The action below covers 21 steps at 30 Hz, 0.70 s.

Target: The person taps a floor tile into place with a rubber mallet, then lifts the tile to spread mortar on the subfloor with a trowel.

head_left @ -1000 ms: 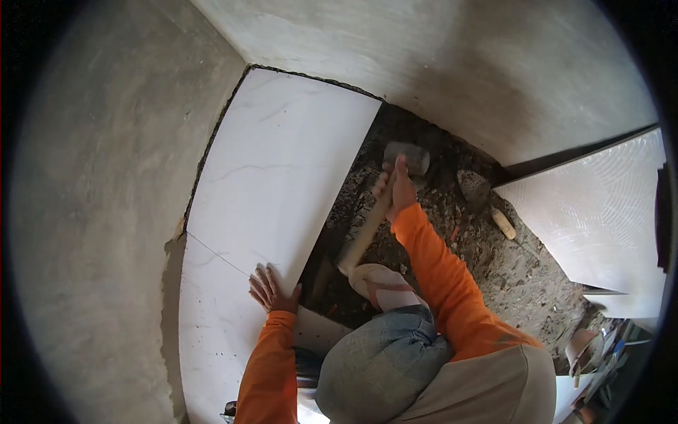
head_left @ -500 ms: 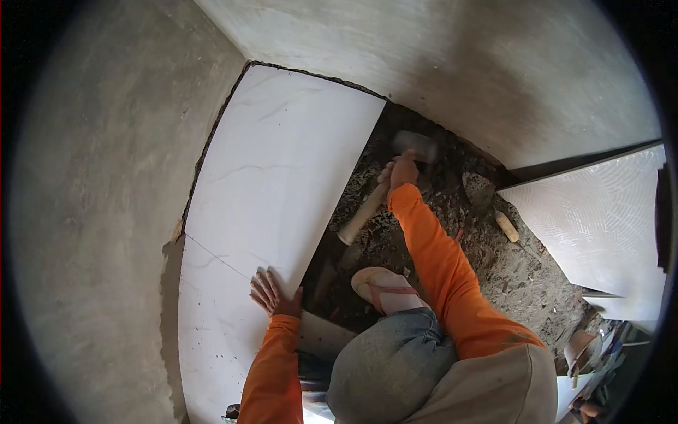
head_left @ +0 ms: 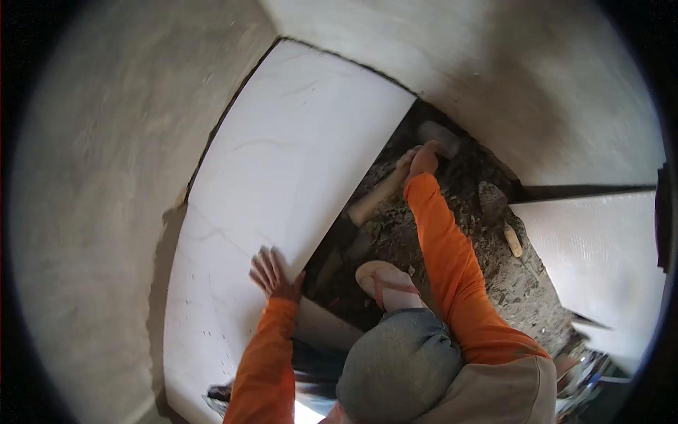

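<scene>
Swung further out since the earlier frame, the right hand (head_left: 422, 160), fingers wrapped on a wooden-handled mallet (head_left: 395, 177), works the rubble bed beside two laid white tiles (head_left: 282, 184), left hand (head_left: 272, 274) flat, fingers spread, on them; bed remains untiled.

- Large glossy white floor tile (head_left: 282, 177), faintly veined in thin grey.
- Bright orange long sleeves (head_left: 452, 268) on both arms.
- Pale wooden mallet handle (head_left: 378, 198), grey head.
- Dark brown rubble bed (head_left: 452, 212), speckled.
- Bare grey cement floor (head_left: 92, 212).
- Tan sandal (head_left: 385, 283), pinkish strap.
- Faded grey-blue trouser knee (head_left: 395, 367).
</scene>
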Each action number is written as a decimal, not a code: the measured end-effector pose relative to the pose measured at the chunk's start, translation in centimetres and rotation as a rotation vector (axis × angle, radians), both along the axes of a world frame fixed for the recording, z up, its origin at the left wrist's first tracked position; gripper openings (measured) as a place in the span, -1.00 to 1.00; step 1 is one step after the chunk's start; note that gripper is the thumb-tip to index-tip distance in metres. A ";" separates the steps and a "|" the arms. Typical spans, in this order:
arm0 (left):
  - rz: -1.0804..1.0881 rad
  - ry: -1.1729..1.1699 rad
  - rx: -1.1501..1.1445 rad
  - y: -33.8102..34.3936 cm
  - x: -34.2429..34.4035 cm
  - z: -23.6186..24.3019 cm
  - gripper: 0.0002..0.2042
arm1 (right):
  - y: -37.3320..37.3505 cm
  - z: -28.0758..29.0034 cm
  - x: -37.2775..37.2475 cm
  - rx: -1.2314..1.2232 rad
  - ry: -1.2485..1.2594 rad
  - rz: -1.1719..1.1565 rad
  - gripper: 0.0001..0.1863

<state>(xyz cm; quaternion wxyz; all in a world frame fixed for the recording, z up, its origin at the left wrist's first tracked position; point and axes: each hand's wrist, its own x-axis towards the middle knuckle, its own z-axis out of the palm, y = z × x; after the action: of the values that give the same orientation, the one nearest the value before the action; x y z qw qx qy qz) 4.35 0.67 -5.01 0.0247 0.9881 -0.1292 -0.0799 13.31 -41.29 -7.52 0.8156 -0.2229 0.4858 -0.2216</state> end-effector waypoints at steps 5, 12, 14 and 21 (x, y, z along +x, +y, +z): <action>0.004 -0.043 -0.100 0.7 -0.5 -0.2 0.07 | -5.1 -4.6 -1.0 -0.228 0.051 0.345 -0.50; 0.289 0.009 -0.285 1.5 -0.3 -0.1 0.26 | -16.0 -14.7 -1.4 0.395 -1.060 0.892 -0.60; 0.388 0.088 -0.247 0.9 -0.6 -0.1 0.26 | -17.2 -15.4 -1.1 0.803 -0.542 1.563 -0.63; 0.691 0.015 -0.234 -0.1 -4.9 -1.3 0.28 | -11.8 -15.6 -4.1 0.418 -1.088 0.690 -0.62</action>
<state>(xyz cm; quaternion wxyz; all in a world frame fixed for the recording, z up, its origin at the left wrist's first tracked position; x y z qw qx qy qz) -0.60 0.59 -6.35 0.1643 0.9633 0.2042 -0.0587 9.21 -53.11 -23.12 0.9940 -0.0596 -0.0602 0.0694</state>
